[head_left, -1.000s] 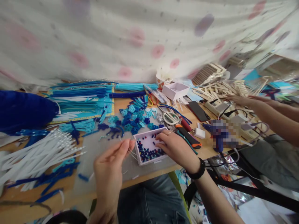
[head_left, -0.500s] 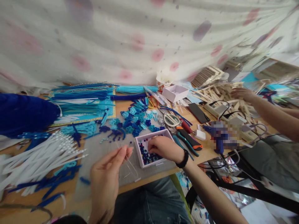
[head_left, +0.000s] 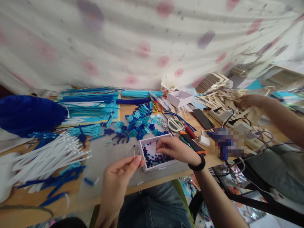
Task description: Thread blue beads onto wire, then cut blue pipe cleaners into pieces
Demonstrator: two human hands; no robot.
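My left hand [head_left: 123,175] is closed in a pinch on a thin pale thread [head_left: 139,173], which hangs down in front of the table edge. Just right of those fingertips is a white box [head_left: 140,151] with small dark blue, light blue and a few red beads [head_left: 152,159] in it. Over the box, my right hand [head_left: 176,151] has its fingers curled and the tips low inside, above the beads. Whether a bead is between them is too small to make out. Behind the box lie blue and turquoise flower-shaped pieces [head_left: 136,126].
White bead-tipped stems [head_left: 54,155] and a dark blue bundle [head_left: 33,115] are on the left. Scissors [head_left: 175,124], pliers [head_left: 193,144], a phone [head_left: 203,118] and a glue gun [head_left: 224,145] lie right. Another person's hand [head_left: 253,101] touches wooden sticks [head_left: 219,93].
My left hand has moved right and slightly down, closer to the box, with the thread. My right hand has shifted right over the beads. The camera view has moved a little.
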